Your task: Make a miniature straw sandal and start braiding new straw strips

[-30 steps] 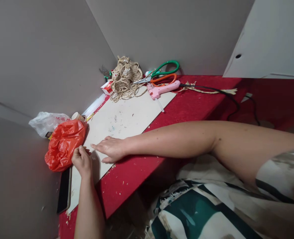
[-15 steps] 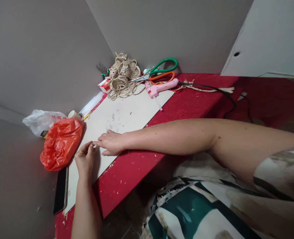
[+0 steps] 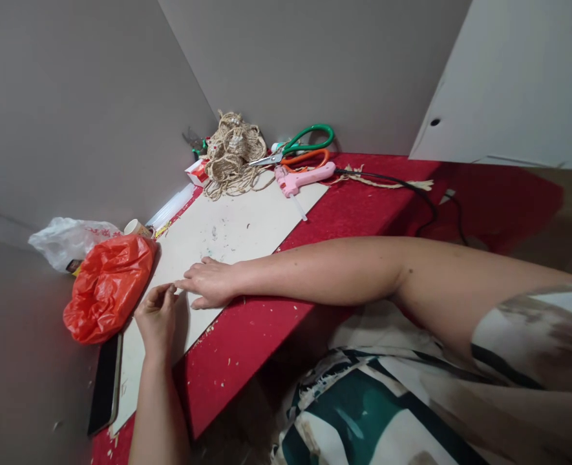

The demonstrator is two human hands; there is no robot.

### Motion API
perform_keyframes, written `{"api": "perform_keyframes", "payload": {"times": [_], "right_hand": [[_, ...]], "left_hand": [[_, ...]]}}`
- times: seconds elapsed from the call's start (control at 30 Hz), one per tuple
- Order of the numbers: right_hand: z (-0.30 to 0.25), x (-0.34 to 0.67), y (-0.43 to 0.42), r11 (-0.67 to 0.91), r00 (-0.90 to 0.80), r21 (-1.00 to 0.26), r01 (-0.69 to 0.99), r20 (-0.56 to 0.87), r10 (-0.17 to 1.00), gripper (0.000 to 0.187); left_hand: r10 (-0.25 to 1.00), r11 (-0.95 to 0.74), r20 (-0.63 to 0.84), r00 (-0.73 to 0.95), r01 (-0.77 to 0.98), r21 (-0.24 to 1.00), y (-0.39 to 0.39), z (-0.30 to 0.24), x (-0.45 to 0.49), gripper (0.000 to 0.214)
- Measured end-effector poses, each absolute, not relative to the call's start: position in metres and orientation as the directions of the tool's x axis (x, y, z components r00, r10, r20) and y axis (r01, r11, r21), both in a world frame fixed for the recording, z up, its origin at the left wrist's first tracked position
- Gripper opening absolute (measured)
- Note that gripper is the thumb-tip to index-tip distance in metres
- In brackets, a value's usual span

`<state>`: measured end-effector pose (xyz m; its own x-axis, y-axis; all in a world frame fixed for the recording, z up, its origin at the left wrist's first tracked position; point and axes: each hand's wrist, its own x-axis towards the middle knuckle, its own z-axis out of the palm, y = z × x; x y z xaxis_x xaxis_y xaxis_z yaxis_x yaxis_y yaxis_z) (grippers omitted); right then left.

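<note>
My right hand (image 3: 208, 284) lies flat, fingers stretched out, on the cream board (image 3: 232, 226) that covers part of the red table (image 3: 363, 206). Just below it my left hand (image 3: 157, 316) rests on the same board, its thumb and fingers pinched together close to the right fingertips; what they pinch is too small to make out. An orange plastic bag (image 3: 106, 284) sits right beside my left hand.
A black phone (image 3: 104, 384) lies by the board's near corner. At the far corner sit a jute twine bundle (image 3: 230, 158), green scissors (image 3: 305, 139), orange scissors (image 3: 309, 157) and a pink glue gun (image 3: 302, 177) with its black cord (image 3: 412, 187). A white plastic bag (image 3: 67, 239) lies behind the orange one.
My left hand has moved from the orange bag onto the board, toward the right fingertips, and its fingers now pinch together. The right hand has barely moved. The camera has shifted slightly.
</note>
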<state>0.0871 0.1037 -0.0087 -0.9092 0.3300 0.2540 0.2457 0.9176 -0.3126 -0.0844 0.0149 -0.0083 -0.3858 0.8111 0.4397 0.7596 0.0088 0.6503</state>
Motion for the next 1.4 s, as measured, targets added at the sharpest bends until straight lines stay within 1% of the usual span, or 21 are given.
{"api": "perform_keyframes", "payload": {"times": [0.1,0.33,0.47,0.53,0.63,0.7,0.8,0.83,0.9,0.97,1.07,1.13,1.2,1.27,1.33,1.4], "right_hand": [[-0.009,0.088,0.105,0.915,-0.910,-0.319,0.246,0.250,0.332,0.060],[-0.009,0.088,0.100,0.919,-0.907,-0.295,0.262,0.251,0.339,0.061],[-0.010,0.087,0.100,0.917,-0.909,-0.305,0.258,0.245,0.337,0.063],[-0.011,0.087,0.101,0.913,-0.905,-0.315,0.257,0.253,0.342,0.064],[-0.012,0.086,0.099,0.915,-0.903,-0.322,0.243,0.269,0.335,0.066],[-0.011,0.087,0.095,0.932,-0.916,-0.319,0.175,0.294,0.272,0.068],[-0.009,0.086,0.087,0.947,-0.915,-0.321,0.024,0.374,0.150,0.069],[-0.009,0.086,0.086,0.943,-0.906,-0.333,0.000,0.399,0.141,0.068],[-0.009,0.084,0.088,0.925,-0.883,-0.379,0.005,0.432,0.183,0.065],[-0.011,0.081,0.094,0.891,-0.847,-0.451,0.056,0.451,0.281,0.059],[-0.013,0.080,0.108,0.811,-0.778,-0.573,0.119,0.454,0.435,0.052],[-0.013,0.080,0.114,0.761,-0.744,-0.637,0.122,0.449,0.495,0.050],[-0.013,0.080,0.116,0.749,-0.727,-0.655,0.100,0.465,0.505,0.048],[-0.013,0.081,0.116,0.783,-0.728,-0.619,0.069,0.505,0.463,0.039],[-0.014,0.080,0.115,0.823,-0.736,-0.567,0.040,0.540,0.408,0.027],[-0.015,0.080,0.114,0.839,-0.736,-0.543,0.019,0.561,0.379,0.021]], "left_hand": [[0.821,0.003,0.419,-0.387,0.738,0.675,0.015,-0.004,-0.082,0.020],[0.847,-0.030,0.401,-0.349,0.721,0.692,0.016,-0.004,-0.083,0.020],[0.835,-0.043,0.422,-0.353,0.723,0.690,0.017,-0.006,-0.081,0.018],[0.815,-0.040,0.432,-0.385,0.707,0.706,0.019,-0.007,-0.078,0.016],[0.777,-0.021,0.418,-0.470,0.645,0.764,0.024,-0.010,-0.080,0.013],[0.745,-0.012,0.410,-0.527,0.604,0.797,0.027,-0.013,-0.086,0.011],[0.693,-0.020,0.384,-0.611,0.516,0.857,0.029,-0.013,-0.098,0.014],[0.686,-0.030,0.360,-0.632,0.470,0.882,0.028,-0.013,-0.100,0.016],[0.701,-0.053,0.293,-0.650,0.363,0.930,0.026,-0.010,-0.102,0.023],[0.744,-0.065,0.215,-0.633,0.252,0.966,0.025,-0.007,-0.099,0.029],[0.824,-0.047,0.100,-0.557,0.109,0.993,0.024,-0.002,-0.089,0.036],[0.874,-0.010,0.027,-0.486,0.037,0.999,0.023,0.000,-0.081,0.037],[0.910,0.030,-0.032,-0.414,-0.011,0.999,0.021,0.001,-0.074,0.035],[0.931,0.060,-0.070,-0.358,-0.040,0.997,0.019,0.001,-0.068,0.033],[0.941,0.078,-0.093,-0.326,-0.060,0.995,0.017,0.000,-0.065,0.033],[0.945,0.090,-0.109,-0.310,-0.078,0.993,0.016,0.000,-0.065,0.033]]}}
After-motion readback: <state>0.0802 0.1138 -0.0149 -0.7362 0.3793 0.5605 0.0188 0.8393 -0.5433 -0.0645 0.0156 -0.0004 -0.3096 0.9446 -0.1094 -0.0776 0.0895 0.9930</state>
